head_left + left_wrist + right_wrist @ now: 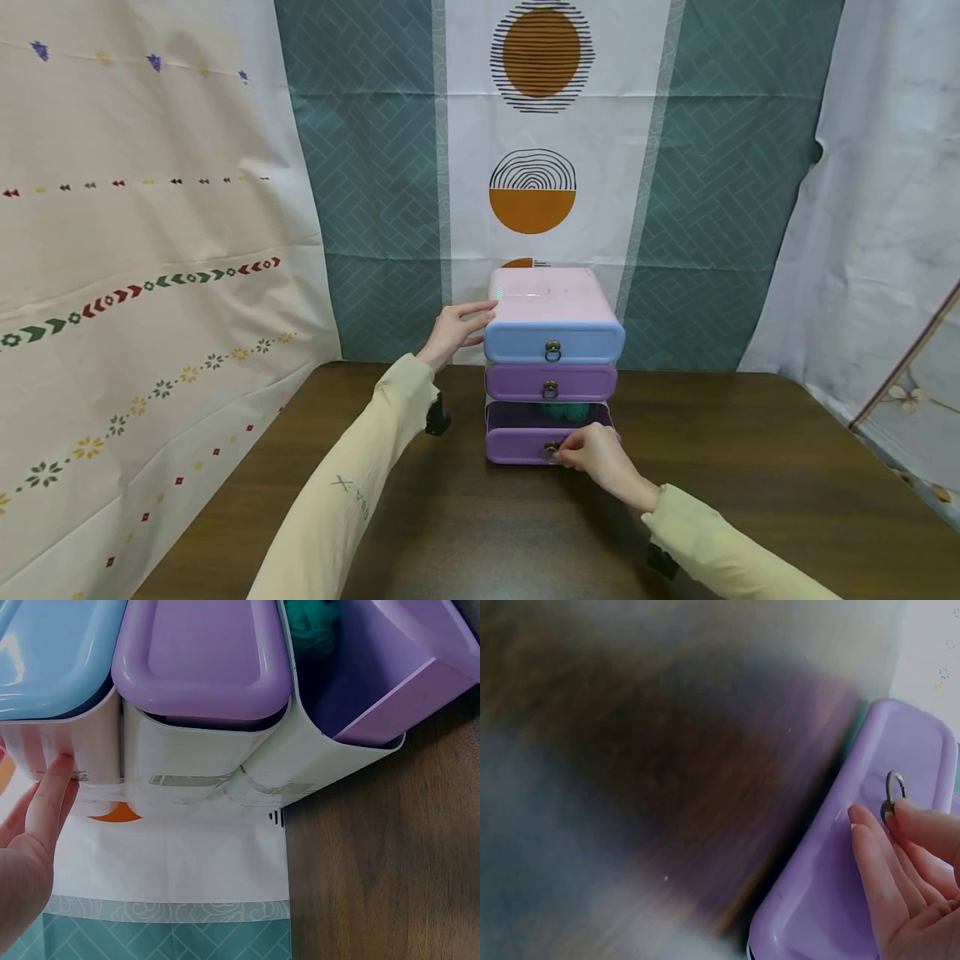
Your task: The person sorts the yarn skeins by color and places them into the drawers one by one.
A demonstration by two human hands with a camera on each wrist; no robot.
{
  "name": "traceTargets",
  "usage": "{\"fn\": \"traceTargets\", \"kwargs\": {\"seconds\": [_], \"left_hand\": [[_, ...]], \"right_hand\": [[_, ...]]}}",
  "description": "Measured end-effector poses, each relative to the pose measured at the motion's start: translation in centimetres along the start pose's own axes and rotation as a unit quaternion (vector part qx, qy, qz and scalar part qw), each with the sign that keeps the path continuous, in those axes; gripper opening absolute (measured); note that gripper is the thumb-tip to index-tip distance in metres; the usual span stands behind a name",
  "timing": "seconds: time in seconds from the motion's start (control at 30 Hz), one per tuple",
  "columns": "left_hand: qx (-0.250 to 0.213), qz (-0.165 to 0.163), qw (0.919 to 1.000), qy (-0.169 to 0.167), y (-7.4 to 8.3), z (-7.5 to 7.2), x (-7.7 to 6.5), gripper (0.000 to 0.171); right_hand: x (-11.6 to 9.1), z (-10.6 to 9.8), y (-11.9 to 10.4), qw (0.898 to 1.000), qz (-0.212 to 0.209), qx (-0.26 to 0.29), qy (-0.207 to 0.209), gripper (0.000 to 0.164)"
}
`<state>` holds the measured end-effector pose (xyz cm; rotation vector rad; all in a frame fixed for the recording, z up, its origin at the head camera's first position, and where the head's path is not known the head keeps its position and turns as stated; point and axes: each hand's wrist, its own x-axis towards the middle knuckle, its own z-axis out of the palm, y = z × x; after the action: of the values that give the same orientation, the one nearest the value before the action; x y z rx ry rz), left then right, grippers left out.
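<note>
A stack of three small drawers stands on the table. My left hand (pixel 453 330) steadies the pink top box (pixel 555 292), its fairly straight fingers against the left side and upper edge. At the bottom drawer (pixel 513 447), purple and pulled out, my right hand (pixel 603 460) pinches the metal ring pull (pixel 895 786) between thumb and fingers. Inside that drawer lies dark green, yarn-like stuff (pixel 312 628), partly hidden by the drawer above. The blue top drawer (pixel 517 343) and the purple middle drawer (pixel 517 383) are closed or nearly so.
The stack rests on a dark brown wooden table (pixel 465 533). Behind it hangs a teal and white curtain (pixel 375 167) with orange shapes. Patterned cloth (pixel 150 333) hangs on the left, and a pale cloth (pixel 885 250) on the right.
</note>
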<state>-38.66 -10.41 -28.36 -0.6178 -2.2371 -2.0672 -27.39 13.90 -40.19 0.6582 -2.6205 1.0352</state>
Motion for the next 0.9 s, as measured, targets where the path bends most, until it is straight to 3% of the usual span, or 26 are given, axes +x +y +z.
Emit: {"fn": "traceTargets", "kwargs": {"seconds": [0.9], "left_hand": [[0.007,-0.001,1.0,0.003,0.2,0.1,0.0,0.035]], "right_hand": [[3.4,0.7,1.1,0.996,0.067,-0.022,0.047,0.015]]}}
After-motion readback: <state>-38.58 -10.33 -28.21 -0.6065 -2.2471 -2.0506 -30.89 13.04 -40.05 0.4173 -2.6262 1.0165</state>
